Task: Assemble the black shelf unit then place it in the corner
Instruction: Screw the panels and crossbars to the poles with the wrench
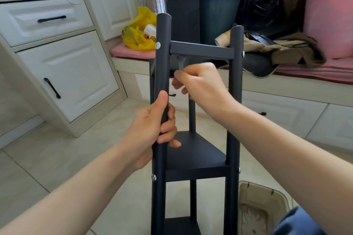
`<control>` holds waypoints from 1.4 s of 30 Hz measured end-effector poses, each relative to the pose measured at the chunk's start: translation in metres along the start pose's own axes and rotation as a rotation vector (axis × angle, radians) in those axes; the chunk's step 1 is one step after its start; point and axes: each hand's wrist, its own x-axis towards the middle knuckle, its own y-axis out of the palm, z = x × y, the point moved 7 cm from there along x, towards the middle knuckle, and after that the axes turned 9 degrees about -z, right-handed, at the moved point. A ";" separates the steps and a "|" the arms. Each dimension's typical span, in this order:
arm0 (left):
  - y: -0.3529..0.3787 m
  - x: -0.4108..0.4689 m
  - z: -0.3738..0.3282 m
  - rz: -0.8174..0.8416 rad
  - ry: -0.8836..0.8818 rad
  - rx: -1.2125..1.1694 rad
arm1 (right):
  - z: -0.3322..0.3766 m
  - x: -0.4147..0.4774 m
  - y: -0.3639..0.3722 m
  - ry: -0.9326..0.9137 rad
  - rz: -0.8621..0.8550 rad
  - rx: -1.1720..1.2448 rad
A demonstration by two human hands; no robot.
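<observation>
The black shelf unit (196, 150) stands upright on the floor in front of me, with round posts, triangular shelves and silver bolt heads on the posts. My left hand (152, 129) grips the near left post about halfway between the top and middle shelves. My right hand (200, 84) is inside the frame just under the top shelf and pinches a small grey wrench (181, 63), whose open jaw points up at the underside of the top shelf's front edge. The rear post is partly hidden behind my right hand.
A white cabinet with black handles (57, 59) stands at the left. Behind the shelf, a low bench holds a yellow bag (139, 32), a black computer tower (181, 5), a dark bin and a pink tub (328, 19). A beige tray (261, 208) lies on the tiled floor at lower right.
</observation>
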 end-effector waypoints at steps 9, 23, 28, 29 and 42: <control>0.000 -0.001 0.001 0.013 -0.026 -0.006 | 0.008 0.001 0.002 -0.088 -0.162 -0.025; -0.005 -0.007 -0.001 0.086 -0.003 -0.018 | 0.021 -0.003 0.004 -0.134 -0.100 0.068; -0.008 -0.007 0.000 0.146 -0.006 -0.005 | 0.018 -0.001 0.004 -0.168 -0.129 0.093; -0.009 -0.007 0.000 0.146 -0.009 -0.003 | 0.017 -0.001 0.004 -0.178 -0.130 0.093; -0.007 -0.004 -0.001 0.137 -0.008 0.033 | 0.010 0.002 0.017 -0.285 -0.191 0.147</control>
